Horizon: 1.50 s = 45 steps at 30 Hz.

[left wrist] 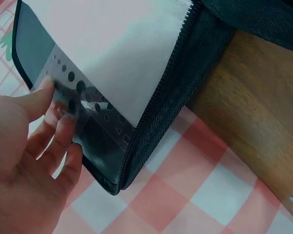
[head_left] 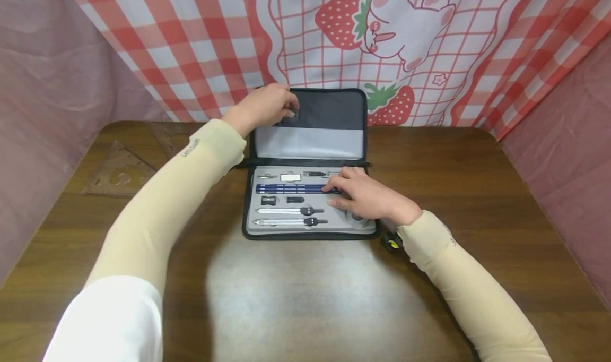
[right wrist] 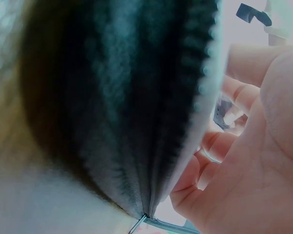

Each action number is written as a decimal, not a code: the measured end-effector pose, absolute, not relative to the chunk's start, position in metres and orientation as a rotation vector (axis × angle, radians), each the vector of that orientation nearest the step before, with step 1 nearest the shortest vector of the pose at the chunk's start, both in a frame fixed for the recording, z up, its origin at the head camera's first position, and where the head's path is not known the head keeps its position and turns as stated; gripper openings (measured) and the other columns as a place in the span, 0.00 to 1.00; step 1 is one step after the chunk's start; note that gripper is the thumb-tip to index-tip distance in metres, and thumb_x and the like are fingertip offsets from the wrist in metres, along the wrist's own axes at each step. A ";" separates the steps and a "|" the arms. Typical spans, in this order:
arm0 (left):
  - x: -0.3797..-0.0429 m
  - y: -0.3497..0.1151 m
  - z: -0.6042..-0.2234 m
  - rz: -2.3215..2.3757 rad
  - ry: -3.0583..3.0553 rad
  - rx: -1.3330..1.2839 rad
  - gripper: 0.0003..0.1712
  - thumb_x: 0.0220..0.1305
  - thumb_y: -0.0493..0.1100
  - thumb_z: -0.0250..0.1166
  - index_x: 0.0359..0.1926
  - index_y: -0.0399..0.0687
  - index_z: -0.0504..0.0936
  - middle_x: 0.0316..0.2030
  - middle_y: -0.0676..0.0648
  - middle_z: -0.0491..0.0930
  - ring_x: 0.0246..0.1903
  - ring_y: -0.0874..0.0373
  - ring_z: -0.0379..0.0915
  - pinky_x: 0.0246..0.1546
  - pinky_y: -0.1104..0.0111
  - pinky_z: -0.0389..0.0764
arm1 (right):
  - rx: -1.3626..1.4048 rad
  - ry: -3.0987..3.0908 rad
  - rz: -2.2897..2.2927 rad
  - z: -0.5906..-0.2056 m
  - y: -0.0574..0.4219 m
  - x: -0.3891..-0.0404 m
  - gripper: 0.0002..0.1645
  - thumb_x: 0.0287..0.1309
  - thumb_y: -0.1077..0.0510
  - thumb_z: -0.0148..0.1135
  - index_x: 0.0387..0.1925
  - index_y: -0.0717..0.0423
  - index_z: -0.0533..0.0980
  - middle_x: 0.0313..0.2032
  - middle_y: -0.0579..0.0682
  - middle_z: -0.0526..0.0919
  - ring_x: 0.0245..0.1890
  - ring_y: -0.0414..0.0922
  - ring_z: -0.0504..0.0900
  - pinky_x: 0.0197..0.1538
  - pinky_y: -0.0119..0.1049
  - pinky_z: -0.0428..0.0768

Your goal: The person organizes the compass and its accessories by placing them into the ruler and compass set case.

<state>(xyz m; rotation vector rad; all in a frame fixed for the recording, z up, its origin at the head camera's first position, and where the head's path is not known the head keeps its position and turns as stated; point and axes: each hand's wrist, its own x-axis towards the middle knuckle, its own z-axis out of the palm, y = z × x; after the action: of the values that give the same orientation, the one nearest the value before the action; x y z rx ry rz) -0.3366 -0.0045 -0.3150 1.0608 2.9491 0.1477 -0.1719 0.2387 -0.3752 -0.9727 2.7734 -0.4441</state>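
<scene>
A black zip case lies unfolded, its lid (head_left: 331, 110) leaning up against the curtain. My left hand (head_left: 271, 104) pinches a clear stencil ruler (left wrist: 107, 116) with round holes between thumb and fingers. The ruler's lower part sits behind the light grey pocket (head_left: 310, 143) of the lid. My right hand (head_left: 365, 195) rests over the right side of the grey tray (head_left: 336, 225), fingertips at the ends of the dark blue pencils (head_left: 288, 189). Also in the tray are an eraser (head_left: 290, 178), a sharpener (head_left: 268, 200) and two compasses, one the lower compass (head_left: 286, 222).
Two clear set squares lie at the table's left: a near set square (head_left: 102, 177) and a far set square (head_left: 167, 139) partly behind my left arm. A checked strawberry curtain (head_left: 324, 70) hangs at the table's back edge. The brown table (head_left: 286, 298) extends around the case.
</scene>
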 end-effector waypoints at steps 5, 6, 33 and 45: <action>-0.335 -0.007 -0.312 0.163 2.960 1.044 0.22 0.61 0.50 0.60 0.55 0.50 0.74 0.43 0.49 0.70 0.39 0.57 0.67 0.42 0.65 0.71 | -0.962 2.769 -0.438 -0.374 0.239 -0.172 0.18 0.60 0.45 0.55 0.51 0.41 0.74 0.43 0.45 0.69 0.44 0.44 0.63 0.45 0.41 0.66; -0.334 -0.007 -0.312 0.172 2.960 1.033 0.23 0.60 0.50 0.60 0.55 0.49 0.73 0.44 0.49 0.70 0.40 0.57 0.67 0.43 0.64 0.71 | -0.960 2.769 -0.436 -0.374 0.239 -0.172 0.18 0.60 0.45 0.55 0.51 0.41 0.74 0.43 0.45 0.69 0.44 0.44 0.63 0.45 0.41 0.66; -0.343 -0.160 -0.313 0.257 2.777 0.532 0.23 0.57 0.57 0.62 0.33 0.41 0.71 0.25 0.46 0.67 0.27 0.54 0.62 0.30 0.61 0.66 | -0.934 2.774 -0.455 -0.369 0.240 -0.170 0.18 0.59 0.45 0.57 0.50 0.42 0.74 0.44 0.45 0.70 0.45 0.45 0.63 0.46 0.41 0.67; -0.333 -0.228 -0.332 0.086 2.644 0.373 0.63 0.32 0.72 0.68 0.62 0.39 0.57 0.57 0.28 0.54 0.55 0.34 0.52 0.52 0.42 0.59 | -0.945 2.766 -0.463 -0.372 0.236 -0.171 0.17 0.59 0.46 0.56 0.50 0.43 0.74 0.44 0.45 0.70 0.45 0.44 0.63 0.46 0.41 0.67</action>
<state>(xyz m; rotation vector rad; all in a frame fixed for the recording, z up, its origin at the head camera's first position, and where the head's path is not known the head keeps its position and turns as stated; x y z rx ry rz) -0.3329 -0.2275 -0.3316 0.3734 2.6440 0.0862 -0.1711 0.2362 -0.3724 -0.9449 2.7657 -0.4634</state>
